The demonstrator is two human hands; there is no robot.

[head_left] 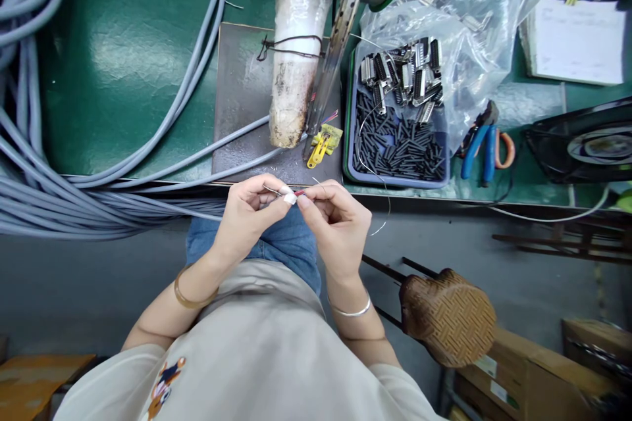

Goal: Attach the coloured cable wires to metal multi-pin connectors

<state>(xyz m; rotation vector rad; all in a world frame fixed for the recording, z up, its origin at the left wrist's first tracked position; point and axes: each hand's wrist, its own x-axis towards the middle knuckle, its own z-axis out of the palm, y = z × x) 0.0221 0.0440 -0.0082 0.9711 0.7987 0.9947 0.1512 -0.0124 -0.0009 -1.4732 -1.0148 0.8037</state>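
Pinches narrowly with the left hand [239, 217], thumb to fingers, on a thin strand [272, 191], just off the near edge of the dark board [237, 92]. Also shows a small white patch [290, 198] at those tips, too small to tell whether held or worn. Pinches just as narrowly with the right hand [343, 227], on red wire ends [299, 193] between the two hands, also just off the board's near edge.

Looks very light, thin and bendy, likely to spring aside or roll between fingertips, and fragile where bared. Seems best taken just behind the tips, by the colored covering, with a gentle pinch and no sharp bending. Calls for firmer support further back, on the stiffer, heavier grey cable, likely smooth and apt to tug sideways under its own weight. Cannot tell which cable leads to the fingers.

Further out, shows grey cables [172, 115] left of the board, some reaching onto it; a yellow clip [320, 150] on the board, near its right edge; a blue tray [350, 171] just beside the board on the right, with short black tubes [395, 145] and metal connectors [419, 82]; and blue-handled cutters [478, 148] well right of the board.
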